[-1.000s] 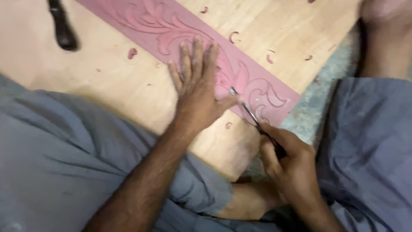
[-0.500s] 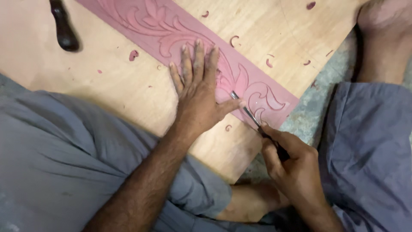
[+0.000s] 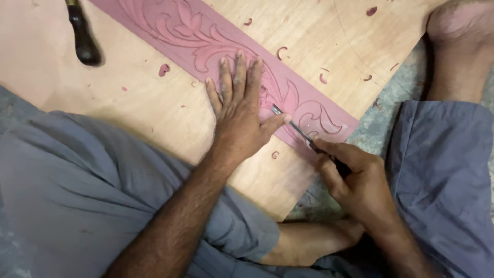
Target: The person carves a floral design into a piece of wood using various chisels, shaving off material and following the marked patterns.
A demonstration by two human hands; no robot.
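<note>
Head view, from left to right: a dark-handled tool (image 3: 82, 38) lies alone on the plywood board (image 3: 144, 108) at the upper left, well apart from both hands. The left hand (image 3: 239, 110) rests flat on the pink carved strip (image 3: 206, 41), fingers (image 3: 240, 69) spread and pressing it down (the thumb points toward the blade). The strip runs diagonally from upper left to lower right. Just beside the thumb, the thin carving chisel (image 3: 293, 126) touches the strip, its long axis lying along the strip. The right hand (image 3: 355, 177) pinches its handle, fingers closed around it; the tip seems to bite the wood, though it is small. The strip's end and the board's edge are near on the right.
</note>
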